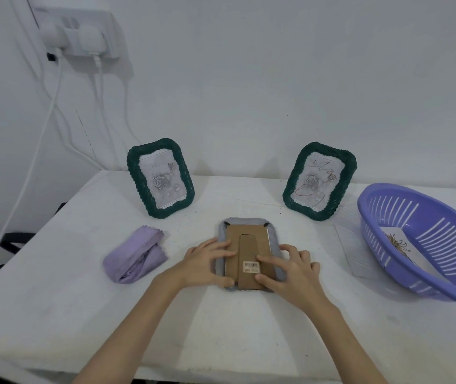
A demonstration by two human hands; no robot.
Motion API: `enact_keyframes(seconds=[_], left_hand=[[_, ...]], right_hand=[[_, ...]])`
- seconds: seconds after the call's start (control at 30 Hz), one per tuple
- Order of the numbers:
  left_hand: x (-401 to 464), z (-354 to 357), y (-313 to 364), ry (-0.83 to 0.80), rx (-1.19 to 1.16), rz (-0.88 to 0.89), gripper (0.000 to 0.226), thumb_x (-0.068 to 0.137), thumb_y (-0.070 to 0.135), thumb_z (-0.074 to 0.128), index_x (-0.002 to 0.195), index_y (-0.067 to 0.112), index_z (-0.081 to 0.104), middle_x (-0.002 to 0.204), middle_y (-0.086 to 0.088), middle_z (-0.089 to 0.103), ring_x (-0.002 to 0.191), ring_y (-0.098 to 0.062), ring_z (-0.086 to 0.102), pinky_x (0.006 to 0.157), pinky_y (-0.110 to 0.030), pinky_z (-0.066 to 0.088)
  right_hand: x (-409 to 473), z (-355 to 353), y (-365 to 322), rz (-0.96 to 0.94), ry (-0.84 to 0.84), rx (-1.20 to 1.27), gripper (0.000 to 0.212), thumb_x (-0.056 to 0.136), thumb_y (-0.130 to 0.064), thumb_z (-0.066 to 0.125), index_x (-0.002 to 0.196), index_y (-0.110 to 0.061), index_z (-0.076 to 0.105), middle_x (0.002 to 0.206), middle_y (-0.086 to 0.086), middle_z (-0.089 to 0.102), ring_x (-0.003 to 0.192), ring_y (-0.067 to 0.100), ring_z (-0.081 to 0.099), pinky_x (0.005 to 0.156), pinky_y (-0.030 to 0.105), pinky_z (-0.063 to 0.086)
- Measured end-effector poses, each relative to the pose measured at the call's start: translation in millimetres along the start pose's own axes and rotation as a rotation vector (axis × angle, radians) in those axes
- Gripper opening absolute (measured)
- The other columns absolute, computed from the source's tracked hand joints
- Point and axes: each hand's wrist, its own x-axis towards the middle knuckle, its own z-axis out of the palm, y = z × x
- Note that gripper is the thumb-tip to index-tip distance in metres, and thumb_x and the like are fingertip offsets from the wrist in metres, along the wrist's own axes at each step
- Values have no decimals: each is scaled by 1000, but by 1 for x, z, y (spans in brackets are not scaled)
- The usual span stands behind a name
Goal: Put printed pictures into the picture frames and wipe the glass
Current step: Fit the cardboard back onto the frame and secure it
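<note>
Between the hands lies a grey-rimmed picture frame [249,254] with a brown cardboard back. Beyond them stand two dark green braided frames [160,177] [319,181] holding grey rose prints. A lilac folded cloth [135,257] lies left of the hands, a purple slotted plastic basket [426,242] to their right.

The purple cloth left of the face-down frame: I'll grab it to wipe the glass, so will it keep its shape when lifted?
Probably not. The purple cloth lies loosely folded with soft rounded bulges, so it looks floppy and would likely unfold. It seems thin and light, and should slide across the table if pushed.
</note>
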Motion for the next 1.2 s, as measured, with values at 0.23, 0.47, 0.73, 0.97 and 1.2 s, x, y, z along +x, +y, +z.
enact_keyframes(seconds=[0.23, 0.47, 0.73, 0.97, 1.2], left_hand=[[-2, -1, -3, -2, 21, 27, 104, 40, 75, 50, 136, 37, 39, 152, 19, 19, 141, -5, 8, 116, -39, 10], [-2, 5, -6, 66, -31, 25, 91, 47, 74, 51, 131, 39, 45, 149, 21, 25, 141, -5, 11, 116, -40, 11], [1, 8, -1, 90, 64, 42, 86, 56, 64, 60, 134, 31, 43, 151, 14, 25, 139, -10, 12, 112, -36, 15], [2, 12, -4, 176, -38, 92, 85, 52, 68, 47, 126, 28, 53, 143, 14, 36, 124, 1, 17, 108, -24, 16], [1, 17, -5, 250, -84, 103, 79, 54, 67, 47, 122, 27, 56, 139, 13, 40, 131, -9, 27, 106, -24, 18]], right_hand=[[1, 0, 0, 0, 0, -11, 45, 75, -69, 52, 118, -59, 48, 141, -8, 32, 122, 18, 28, 91, 34, 23], [-1, -1, 0, -1, -9, -18, 46, 75, -70, 51, 119, -59, 47, 141, -9, 31, 122, 17, 28, 92, 34, 24], [1, -1, 0, -3, -19, -8, 45, 74, -70, 52, 118, -59, 48, 141, -9, 31, 121, 17, 28, 93, 35, 25], [-1, 0, 0, -9, -18, -10, 46, 75, -69, 51, 119, -59, 46, 142, -8, 29, 122, 17, 28, 92, 34, 24], [-4, 2, 0, -2, -26, 68, 60, 63, -81, 35, 118, -59, 46, 143, -9, 28, 121, 16, 28, 87, 30, 21]])
